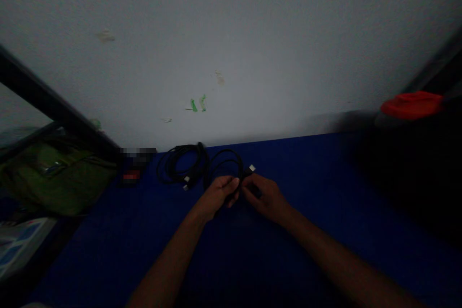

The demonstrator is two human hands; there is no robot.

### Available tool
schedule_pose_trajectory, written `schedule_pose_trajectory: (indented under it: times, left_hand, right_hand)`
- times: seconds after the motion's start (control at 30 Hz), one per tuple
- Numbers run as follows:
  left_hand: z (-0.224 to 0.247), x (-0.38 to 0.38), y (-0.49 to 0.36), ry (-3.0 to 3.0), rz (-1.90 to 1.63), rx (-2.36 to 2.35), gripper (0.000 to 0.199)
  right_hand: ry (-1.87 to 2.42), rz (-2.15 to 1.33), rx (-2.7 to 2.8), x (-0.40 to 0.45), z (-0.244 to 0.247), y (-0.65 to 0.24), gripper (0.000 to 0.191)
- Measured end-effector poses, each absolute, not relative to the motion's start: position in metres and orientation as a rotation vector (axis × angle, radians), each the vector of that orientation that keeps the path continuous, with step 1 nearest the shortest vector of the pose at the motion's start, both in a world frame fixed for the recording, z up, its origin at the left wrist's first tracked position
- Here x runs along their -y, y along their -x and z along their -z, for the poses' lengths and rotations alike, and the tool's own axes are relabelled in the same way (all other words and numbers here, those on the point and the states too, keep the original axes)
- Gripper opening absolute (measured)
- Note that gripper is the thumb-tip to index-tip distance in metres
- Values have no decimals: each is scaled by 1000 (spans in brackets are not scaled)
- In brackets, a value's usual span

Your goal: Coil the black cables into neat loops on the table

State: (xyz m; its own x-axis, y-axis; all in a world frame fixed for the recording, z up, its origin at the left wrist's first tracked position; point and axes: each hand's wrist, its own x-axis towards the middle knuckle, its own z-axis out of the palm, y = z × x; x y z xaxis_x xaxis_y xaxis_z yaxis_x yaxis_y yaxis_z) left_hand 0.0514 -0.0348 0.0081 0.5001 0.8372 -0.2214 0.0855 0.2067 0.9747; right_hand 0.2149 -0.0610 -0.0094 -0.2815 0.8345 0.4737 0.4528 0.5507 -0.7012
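Observation:
A black cable lies in a loose coil (182,163) on the dark blue surface (317,192), and a loop of it rises towards my hands. My left hand (218,197) is closed around a stretch of the cable. My right hand (265,197) pinches the cable close to a connector with a metal tip (251,169), which sticks out past my fingers. The two hands almost touch. A second metal-tipped connector (186,183) rests beside the coil, just beyond my left hand.
A white wall (231,48) with green marks rises behind the blue surface. To the left lie a green bag (54,178) and a small dark object with red on it (132,175). A dark mass with a red item (411,106) fills the right.

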Motion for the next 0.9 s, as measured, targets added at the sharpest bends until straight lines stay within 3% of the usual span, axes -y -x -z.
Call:
schedule_pose_trajectory:
  times: [0.43,0.9]
  left_hand:
    - [-9,36,-52,-1271,-651,-929,39]
    - [-10,35,-52,-1264,-643,-934,41]
  right_hand:
    - [1109,-413,2000,62,9,-214,9]
    - [1078,-570,1891,60,15,-213,4]
